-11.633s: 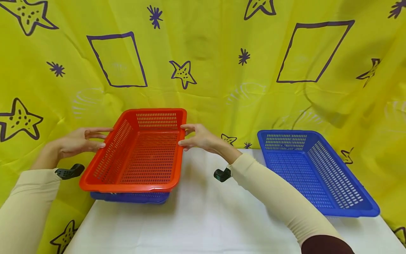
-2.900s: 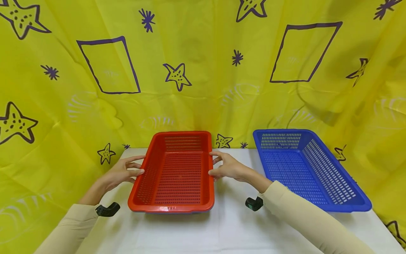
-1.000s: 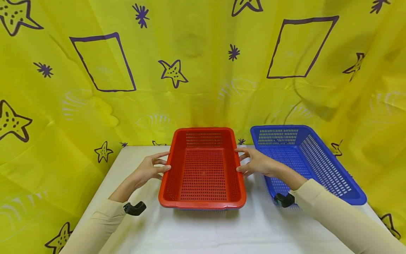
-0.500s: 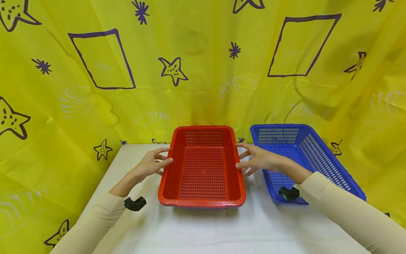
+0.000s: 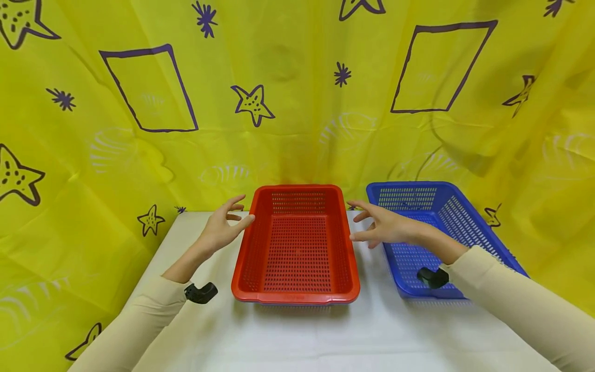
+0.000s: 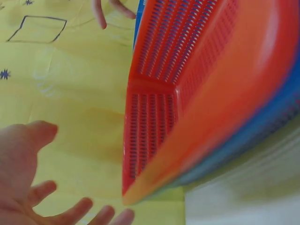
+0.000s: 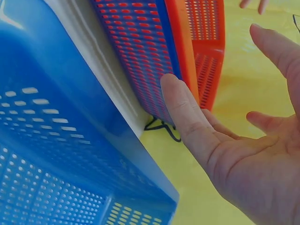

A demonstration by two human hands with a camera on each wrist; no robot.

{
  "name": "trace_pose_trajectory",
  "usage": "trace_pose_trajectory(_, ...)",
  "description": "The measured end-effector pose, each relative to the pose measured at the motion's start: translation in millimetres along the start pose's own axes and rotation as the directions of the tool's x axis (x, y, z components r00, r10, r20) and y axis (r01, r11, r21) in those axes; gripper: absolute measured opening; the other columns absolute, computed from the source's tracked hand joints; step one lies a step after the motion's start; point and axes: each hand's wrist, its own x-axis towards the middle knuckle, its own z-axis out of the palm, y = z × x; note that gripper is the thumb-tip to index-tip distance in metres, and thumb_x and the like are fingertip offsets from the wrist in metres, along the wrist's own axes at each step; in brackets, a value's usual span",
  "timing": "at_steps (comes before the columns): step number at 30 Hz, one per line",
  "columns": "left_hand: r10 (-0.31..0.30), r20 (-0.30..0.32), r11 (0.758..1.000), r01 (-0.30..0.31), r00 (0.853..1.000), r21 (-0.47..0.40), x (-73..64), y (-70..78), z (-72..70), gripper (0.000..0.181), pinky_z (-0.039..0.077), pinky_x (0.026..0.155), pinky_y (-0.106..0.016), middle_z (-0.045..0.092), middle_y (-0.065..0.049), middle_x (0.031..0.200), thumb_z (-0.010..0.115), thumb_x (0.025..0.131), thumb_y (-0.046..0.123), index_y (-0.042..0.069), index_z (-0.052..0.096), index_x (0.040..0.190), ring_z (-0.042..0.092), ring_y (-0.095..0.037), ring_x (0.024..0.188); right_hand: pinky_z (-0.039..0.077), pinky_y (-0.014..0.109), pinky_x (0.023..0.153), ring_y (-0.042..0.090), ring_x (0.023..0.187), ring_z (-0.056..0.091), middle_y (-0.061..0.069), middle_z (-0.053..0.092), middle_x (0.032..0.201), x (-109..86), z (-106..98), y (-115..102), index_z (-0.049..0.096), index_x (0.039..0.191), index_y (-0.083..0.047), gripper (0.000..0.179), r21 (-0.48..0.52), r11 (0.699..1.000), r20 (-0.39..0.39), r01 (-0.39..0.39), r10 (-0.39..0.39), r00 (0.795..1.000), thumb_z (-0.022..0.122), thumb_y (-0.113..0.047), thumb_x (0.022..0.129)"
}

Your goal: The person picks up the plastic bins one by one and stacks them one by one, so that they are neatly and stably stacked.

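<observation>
Here's the left hand [image 5: 221,227], fingers loosely spread, nothing in them, thumb tip close by the rim of the red perforated plastic basket [image 5: 297,253]. Across from it, the right hand [image 5: 389,226] hangs just as loose, fingers apart, their tips beside the basket's opposite rim; whether any tip brushes the plastic, I can't tell from here. So that red basket sits right between the two sets of fingers, upright, with its floor of slots in plain sight. And look lower, under it: a blue basket [image 6: 269,126] has the red one nested inside, its edge peeking out below the red rim. To the right of the right fingers, another blue perforated basket [image 5: 409,261] stands apart, the right forearm reaching across it. Back from the fingers, at each wrist, a dark curved piece [image 5: 201,293] shows by the cuff of a cream sleeve [image 5: 135,325]. Below everything there's the white-covered table [image 5: 297,341], and beyond the fingertips rises a yellow curtain [image 5: 297,150] with purple starfish outlines.
</observation>
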Motion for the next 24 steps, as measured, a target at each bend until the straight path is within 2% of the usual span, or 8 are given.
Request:
trace_pose_trajectory(3, 0.041, -0.075, 0.999, -0.040, 0.996, 0.012, 2.3, 7.9, 5.1, 0.070, 0.057, 0.090, -0.053, 0.052, -0.020, 0.147, 0.069, 0.100, 0.034, 0.017, 0.037, 0.160, 0.057, -0.042, 0.126, 0.062, 0.044, 0.079, 0.027, 0.092, 0.072, 0.035, 0.040, 0.149, -2.1, -3, -2, 0.012, 0.165, -0.010, 0.096, -0.047, 0.998, -0.017, 0.043, -0.044, 0.999, 0.076, -0.025, 0.095)
trace_pose_trajectory(6, 0.077, -0.106, 0.997, -0.077, 0.991, 0.000, 4.9, 16.4, 10.2, 0.071, 0.057, 0.091, -0.054, 0.051, -0.019, 0.148, 0.069, 0.100, 0.035, 0.018, 0.036, 0.160, 0.057, -0.042, 0.125, 0.062, 0.043, 0.080, 0.027, 0.096, 0.072, 0.032, 0.043, 0.147, -4.4, -7, -2, 0.014, 0.165, -0.011, 0.094, -0.109, 0.991, -0.047, 0.079, -0.085, 0.995, 0.076, -0.026, 0.095)
trace_pose_trajectory(9, 0.099, -0.117, 0.995, -0.100, 0.988, -0.008, 5.9, 26.1, 13.7, 0.072, 0.056, 0.094, -0.053, 0.050, -0.018, 0.150, 0.069, 0.100, 0.037, 0.020, 0.035, 0.161, 0.057, -0.040, 0.125, 0.061, 0.042, 0.081, 0.028, 0.102, 0.071, 0.028, 0.047, 0.146, -7.0, -12, -1, 0.018, 0.164, -0.013, 0.094, -0.204, 0.971, -0.087, 0.123, -0.144, 0.986, 0.078, -0.029, 0.094)
trace_pose_trajectory(14, 0.126, -0.133, 0.992, -0.127, 0.983, -0.002, 6.8, 42.5, 17.1, 0.074, 0.056, 0.091, -0.052, 0.048, -0.015, 0.152, 0.068, 0.099, 0.041, 0.023, 0.033, 0.162, 0.058, -0.035, 0.124, 0.061, 0.042, 0.084, 0.032, 0.107, 0.068, 0.023, 0.052, 0.143, -13.9, -24, 1, 0.024, 0.163, -0.015, 0.094, -0.354, 0.917, -0.159, 0.181, -0.250, 0.955, 0.082, -0.028, 0.091)
trace_pose_trajectory(20, 0.155, -0.132, 0.988, -0.154, 0.979, 0.019, 9.8, 58.8, 23.8, 0.079, 0.056, 0.088, -0.051, 0.049, -0.015, 0.150, 0.067, 0.098, 0.043, 0.026, 0.026, 0.164, 0.057, -0.035, 0.122, 0.062, 0.038, 0.080, 0.038, 0.107, 0.068, 0.023, 0.055, 0.140, -28.5, -38, 6, 0.027, 0.163, -0.012, 0.094, -0.416, 0.887, -0.218, 0.199, -0.310, 0.925, 0.084, -0.026, 0.089)
trace_pose_trajectory(24, 0.168, -0.132, 0.985, -0.170, 0.977, -0.010, 12.4, 65.8, 32.0, 0.080, 0.055, 0.090, -0.050, 0.051, -0.013, 0.148, 0.068, 0.098, 0.043, 0.029, 0.025, 0.164, 0.057, -0.034, 0.121, 0.062, 0.037, 0.078, 0.039, 0.107, 0.069, 0.025, 0.056, 0.139, -37.2, -46, 12, 0.027, 0.162, -0.010, 0.094, -0.464, 0.864, -0.238, 0.197, -0.335, 0.912, 0.084, -0.026, 0.089)
